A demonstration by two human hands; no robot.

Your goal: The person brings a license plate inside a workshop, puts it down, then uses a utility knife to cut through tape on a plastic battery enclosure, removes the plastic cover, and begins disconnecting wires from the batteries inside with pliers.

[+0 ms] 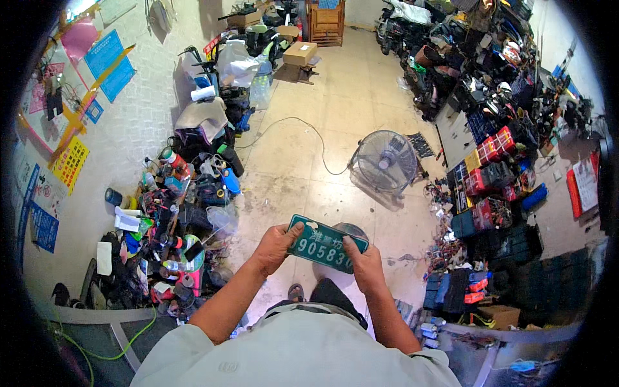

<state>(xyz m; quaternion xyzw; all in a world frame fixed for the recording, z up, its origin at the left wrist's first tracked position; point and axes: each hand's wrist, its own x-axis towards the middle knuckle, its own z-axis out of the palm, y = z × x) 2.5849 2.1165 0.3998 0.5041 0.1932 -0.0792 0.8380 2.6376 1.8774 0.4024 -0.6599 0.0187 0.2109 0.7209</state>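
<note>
While looking down over the pale tiled floor (293, 174), facing a crowded heap of mixed goods (477, 97) along the right side and a jumbled pile of tools, bottles and bags (187, 248) along the left. Seeing a round caged fan (385, 160) standing on the floor ahead, right of centre, and, farther off toward the left, a cardboard box (300, 53). Glimpsing a round grey thing (351, 229), possibly a stool seat, mostly hidden behind the green plate (324, 248) and hard to make out. Holding that plate in front of the body, above the floor, slanting down toward the right and showing pale characters. Clasping its left end with the left grip (274, 250), pressing the thumb on its face near the upper corner. Clasping the right end with the right grip (366, 264), pressing that thumb near the upper edge. Pinching firmly on both sides, curling the fingers behind, mostly out of sight.
</note>
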